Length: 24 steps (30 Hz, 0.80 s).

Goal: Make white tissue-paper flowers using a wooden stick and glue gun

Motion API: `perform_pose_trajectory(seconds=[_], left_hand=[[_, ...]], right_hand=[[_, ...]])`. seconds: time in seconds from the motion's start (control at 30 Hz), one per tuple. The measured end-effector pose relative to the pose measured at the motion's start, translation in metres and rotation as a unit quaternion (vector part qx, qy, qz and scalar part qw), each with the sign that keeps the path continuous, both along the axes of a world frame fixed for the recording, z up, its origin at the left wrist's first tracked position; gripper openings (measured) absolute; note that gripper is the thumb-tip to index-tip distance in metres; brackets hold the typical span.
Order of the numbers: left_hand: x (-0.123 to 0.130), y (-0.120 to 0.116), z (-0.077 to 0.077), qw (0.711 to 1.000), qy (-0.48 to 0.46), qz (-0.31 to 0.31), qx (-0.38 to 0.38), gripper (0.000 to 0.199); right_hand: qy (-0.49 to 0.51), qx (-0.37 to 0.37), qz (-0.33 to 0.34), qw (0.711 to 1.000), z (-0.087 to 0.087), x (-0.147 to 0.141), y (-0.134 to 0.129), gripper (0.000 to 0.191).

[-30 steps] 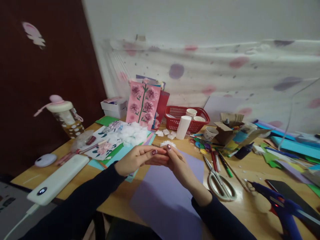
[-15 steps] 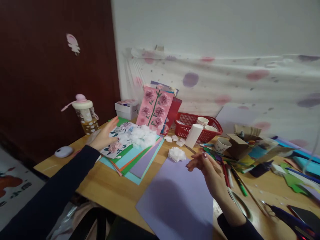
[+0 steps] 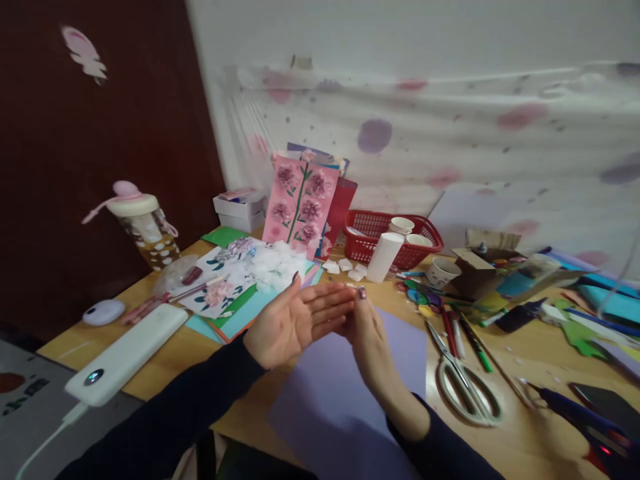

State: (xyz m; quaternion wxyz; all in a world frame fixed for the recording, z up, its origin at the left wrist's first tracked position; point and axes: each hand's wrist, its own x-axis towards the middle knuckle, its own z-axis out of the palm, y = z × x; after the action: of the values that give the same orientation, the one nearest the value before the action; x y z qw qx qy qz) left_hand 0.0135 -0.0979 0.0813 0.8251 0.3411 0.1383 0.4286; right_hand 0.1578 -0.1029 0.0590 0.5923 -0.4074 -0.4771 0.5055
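Observation:
My left hand (image 3: 293, 323) is stretched out with its palm showing and fingers straight, nothing in it. Its fingertips meet my right hand (image 3: 367, 337), whose thumb points up; the right fingers are partly hidden behind the left ones, and no held thing shows. Beneath both hands lies a purple sheet of paper (image 3: 330, 400). The white fluffy ball that stood at its far edge is hidden behind my hands. Beyond them are small white pieces (image 3: 345, 265) and a white roll (image 3: 385, 257). White fluff (image 3: 277, 265) rests on coloured papers to the left.
On the right lie scissors (image 3: 465, 380), pens (image 3: 473, 340) and a glue gun (image 3: 575, 413). A red basket (image 3: 357, 247) holds paper cups at the back. A pink flower card (image 3: 300, 207) leans there. A power bank (image 3: 127, 353) and a bottle (image 3: 145, 230) are left.
My left hand has moved right from over the papers, and my right hand has shifted left, so their fingertips now meet. The fluffy ball has become hidden; scissors and power bank are now uncovered.

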Motion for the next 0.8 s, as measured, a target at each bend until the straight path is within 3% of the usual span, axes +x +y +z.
perform_pose_trajectory(seconds=[0.07,0.13,0.3,0.4,0.47,0.53,0.63,0.67,0.73,0.8], left_hand=[[0.010,-0.006,0.001,0.999,-0.037,-0.010,0.008,0.054],[0.010,-0.008,0.001,0.998,-0.048,-0.022,0.017,0.056],[-0.011,-0.013,0.001,0.994,0.035,-0.081,0.067,0.043],[-0.034,-0.010,0.005,0.975,0.156,-0.056,0.146,0.038],[-0.058,-0.002,0.010,0.937,0.275,0.040,0.212,0.029],[-0.088,0.013,0.014,0.877,0.386,0.181,0.221,0.035],[-0.132,0.038,0.019,0.739,0.520,0.389,0.177,0.038],[-0.144,0.046,0.020,0.709,0.527,0.437,0.167,0.034],[-0.161,0.058,0.021,0.675,0.478,0.536,0.167,0.029],[-0.166,0.067,0.017,0.626,0.463,0.603,0.172,0.028]], right_hand=[[-0.032,0.044,-0.063,0.997,0.005,-0.012,-0.005,0.038],[-0.069,0.079,-0.083,0.991,0.009,-0.013,-0.009,0.028],[-0.099,0.041,0.062,0.992,0.015,0.009,-0.012,0.023],[-0.071,-0.007,0.107,0.992,0.020,0.028,-0.013,0.024],[-0.061,-0.014,0.084,0.994,0.023,0.043,-0.014,0.027],[-0.070,-0.014,0.054,0.996,0.026,0.057,-0.016,0.030],[-0.097,-0.007,0.011,0.995,0.027,0.073,-0.019,0.032],[-0.107,-0.004,-0.002,0.994,0.027,0.077,-0.020,0.033],[-0.126,0.007,-0.029,0.992,0.026,0.083,-0.020,0.034],[-0.158,0.027,-0.059,0.985,0.024,0.089,-0.019,0.035]])
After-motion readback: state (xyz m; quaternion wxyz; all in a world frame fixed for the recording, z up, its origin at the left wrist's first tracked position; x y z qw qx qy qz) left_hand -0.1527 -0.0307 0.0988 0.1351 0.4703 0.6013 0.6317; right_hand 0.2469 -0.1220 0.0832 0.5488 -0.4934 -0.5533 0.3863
